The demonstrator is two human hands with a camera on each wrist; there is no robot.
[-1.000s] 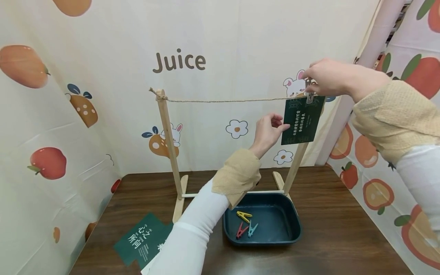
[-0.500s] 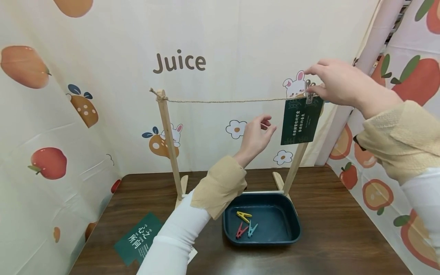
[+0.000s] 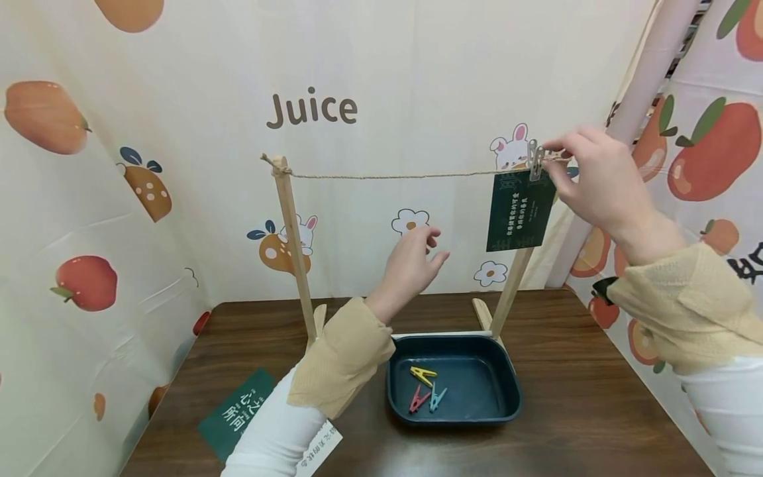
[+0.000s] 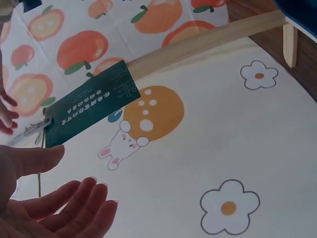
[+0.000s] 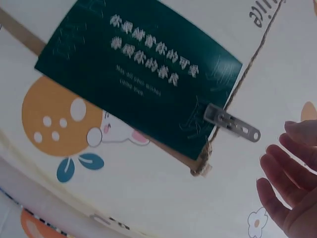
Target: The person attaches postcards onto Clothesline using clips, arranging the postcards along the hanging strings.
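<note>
Hanging green printed card [image 3: 517, 215] from twine [image 3: 381, 176] | card: beneath metal clip [image 5: 233, 123] | right hand [image 3: 603, 184]: just beside clip, fingers parted; left hand [image 3: 411, 268]: lower-left of clip, loosely spread | probably best: clear right hand without jogging clip

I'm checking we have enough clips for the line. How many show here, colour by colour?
Yellow clip: 1
Red clip: 1
Blue clip: 1
Silver clip: 1
Total: 4
</note>
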